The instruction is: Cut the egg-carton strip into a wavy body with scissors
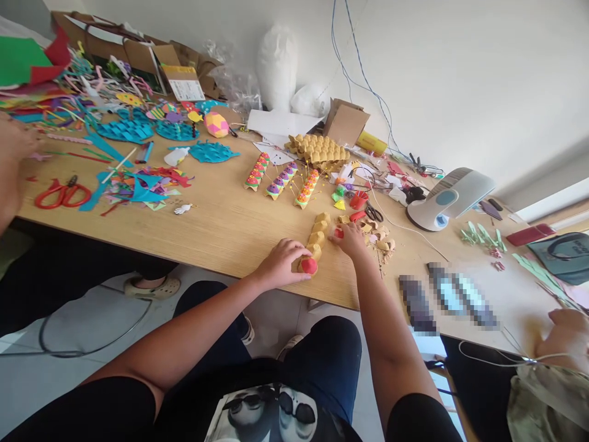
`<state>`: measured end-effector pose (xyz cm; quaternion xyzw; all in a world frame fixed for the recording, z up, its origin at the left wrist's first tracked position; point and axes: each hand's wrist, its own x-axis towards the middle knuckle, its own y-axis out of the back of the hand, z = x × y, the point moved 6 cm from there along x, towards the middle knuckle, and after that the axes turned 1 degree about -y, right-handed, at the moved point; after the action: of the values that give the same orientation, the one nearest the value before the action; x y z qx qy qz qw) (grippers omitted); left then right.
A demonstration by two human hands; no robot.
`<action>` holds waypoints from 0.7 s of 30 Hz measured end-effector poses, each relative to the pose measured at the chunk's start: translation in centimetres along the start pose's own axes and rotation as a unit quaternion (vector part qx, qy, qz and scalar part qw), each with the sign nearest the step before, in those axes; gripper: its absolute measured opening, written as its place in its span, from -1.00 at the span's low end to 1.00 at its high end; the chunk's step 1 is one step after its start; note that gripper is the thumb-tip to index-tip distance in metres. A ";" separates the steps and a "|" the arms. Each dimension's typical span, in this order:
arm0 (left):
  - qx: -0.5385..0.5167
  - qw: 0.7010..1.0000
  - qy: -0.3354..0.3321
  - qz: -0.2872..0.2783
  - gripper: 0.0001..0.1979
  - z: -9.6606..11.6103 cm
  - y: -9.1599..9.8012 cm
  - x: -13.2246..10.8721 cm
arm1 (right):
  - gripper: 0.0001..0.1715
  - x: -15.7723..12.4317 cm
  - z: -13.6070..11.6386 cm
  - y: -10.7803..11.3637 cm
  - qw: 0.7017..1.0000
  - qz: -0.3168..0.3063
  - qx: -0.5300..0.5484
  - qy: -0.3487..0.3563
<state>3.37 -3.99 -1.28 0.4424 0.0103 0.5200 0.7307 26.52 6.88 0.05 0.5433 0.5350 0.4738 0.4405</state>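
Observation:
A tan egg-carton strip (317, 238) lies near the table's front edge, with a red piece (308, 265) on its nearest end. My left hand (286, 261) grips that near end between thumb and fingers. To the right of the strip, my right hand (350, 239) is closed on a small red item (339, 233) at its fingertips. Three painted carton strips stand beyond: a red and green one (257, 172), a purple one (281, 180) and an orange one (307, 188). Torn carton scraps (384, 239) lie right of my right hand.
Red scissors (63, 193) and colourful paper scraps (142, 186) are at the left. An egg tray (318, 151) sits at the back, and a white lamp-like device (448, 197) at the right. Other people's hands show at both sides (568, 334).

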 end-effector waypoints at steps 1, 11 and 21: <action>-0.012 1.000 0.005 0.005 -0.48 0.0 0.1 0.0 | -0.41 -0.1 0.1 0.3 1.000 0.007 0.028 -0.009; -0.139 0.977 0.123 0.104 -0.76 -2.0 2.6 3.0 | -0.36 -1.6 -1.5 0.3 0.854 0.184 0.486 -0.014; -0.067 0.981 0.026 0.180 -0.88 -2.8 2.0 12.0 | -0.32 -2.9 -3.8 -0.5 0.890 0.192 0.394 0.124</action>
<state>6.01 7.15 3.67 0.3733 -0.0856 0.6540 0.6523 22.76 3.95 0.02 0.7010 0.6133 0.3633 0.0204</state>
